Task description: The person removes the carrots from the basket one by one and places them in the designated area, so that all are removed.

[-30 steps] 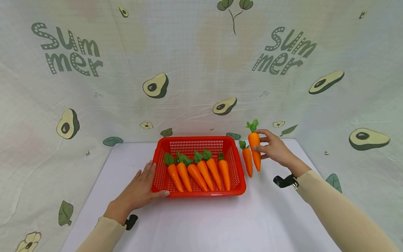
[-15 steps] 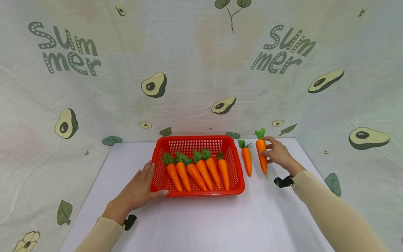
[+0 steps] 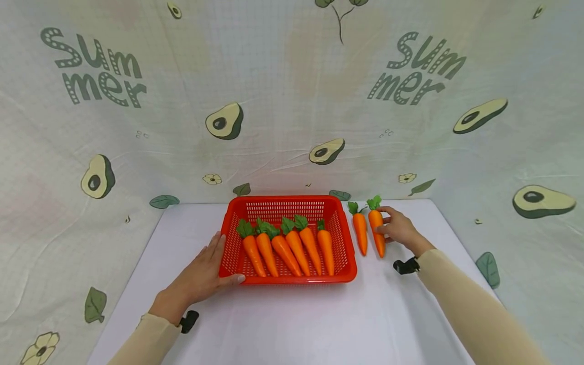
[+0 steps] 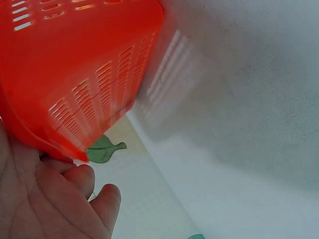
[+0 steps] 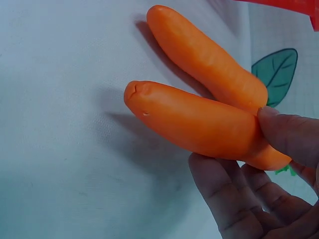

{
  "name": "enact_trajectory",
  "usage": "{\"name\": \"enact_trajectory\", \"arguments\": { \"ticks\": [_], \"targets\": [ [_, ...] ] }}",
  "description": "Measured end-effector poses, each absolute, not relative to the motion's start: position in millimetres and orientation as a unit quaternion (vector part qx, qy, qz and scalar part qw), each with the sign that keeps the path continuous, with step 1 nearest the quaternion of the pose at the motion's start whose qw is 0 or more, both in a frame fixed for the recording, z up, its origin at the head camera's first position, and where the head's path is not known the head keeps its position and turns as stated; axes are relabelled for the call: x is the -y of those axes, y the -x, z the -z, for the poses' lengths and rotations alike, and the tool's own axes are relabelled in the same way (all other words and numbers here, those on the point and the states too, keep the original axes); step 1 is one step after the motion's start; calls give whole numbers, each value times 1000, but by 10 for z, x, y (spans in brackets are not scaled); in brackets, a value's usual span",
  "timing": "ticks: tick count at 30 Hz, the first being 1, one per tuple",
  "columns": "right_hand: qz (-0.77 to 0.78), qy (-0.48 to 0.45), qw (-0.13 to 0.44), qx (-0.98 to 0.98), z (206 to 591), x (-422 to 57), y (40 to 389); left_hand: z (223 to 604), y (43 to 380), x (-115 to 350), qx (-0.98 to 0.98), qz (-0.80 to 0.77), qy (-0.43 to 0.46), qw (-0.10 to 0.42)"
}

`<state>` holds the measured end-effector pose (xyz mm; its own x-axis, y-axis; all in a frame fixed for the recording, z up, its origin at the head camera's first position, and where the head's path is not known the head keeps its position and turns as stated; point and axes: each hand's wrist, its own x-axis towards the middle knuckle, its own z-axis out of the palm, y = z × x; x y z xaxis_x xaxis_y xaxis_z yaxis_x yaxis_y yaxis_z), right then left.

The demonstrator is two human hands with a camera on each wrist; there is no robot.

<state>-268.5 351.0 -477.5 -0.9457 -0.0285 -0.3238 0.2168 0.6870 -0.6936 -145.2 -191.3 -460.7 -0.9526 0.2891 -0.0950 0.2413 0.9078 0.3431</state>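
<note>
A red plastic basket [image 3: 296,280] stands on the white table with several orange carrots [image 3: 284,251], green tops toward the back, lying side by side in it. Along its left side lie the fairly straight fingers of my left hand [image 3: 196,274], the thumb on the front rim corner. In the left wrist view, that hand touches the basket's rim [image 4: 75,55]. My right hand [image 3: 400,229] pinches a carrot [image 3: 375,223] between thumb and fingers, right of the basket. Another carrot [image 3: 360,230] lies between it and the basket. The held carrot [image 5: 194,122] casts an offset shadow in the right wrist view.
Behind the table [image 3: 292,324] hangs a pale cloth [image 3: 274,76] printed with avocados, leaves and lettering. The basket's right wall is close to the lying carrot. A small black device [image 3: 406,265] is strapped at the right wrist, another [image 3: 189,321] at the left.
My right hand has moved the gripped carrot rightward, away from the lying carrot, then down toward the table. The left hand stays at the basket; the basket and its carrots have not moved.
</note>
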Motion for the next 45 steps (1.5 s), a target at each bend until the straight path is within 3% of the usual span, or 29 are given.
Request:
{"name": "enact_trajectory", "arguments": {
  "ticks": [45],
  "targets": [
    [349,-53,125,-927,4977,-3545,2714,4617,1466,1909,-974,-173,-109,98]
  ]
}}
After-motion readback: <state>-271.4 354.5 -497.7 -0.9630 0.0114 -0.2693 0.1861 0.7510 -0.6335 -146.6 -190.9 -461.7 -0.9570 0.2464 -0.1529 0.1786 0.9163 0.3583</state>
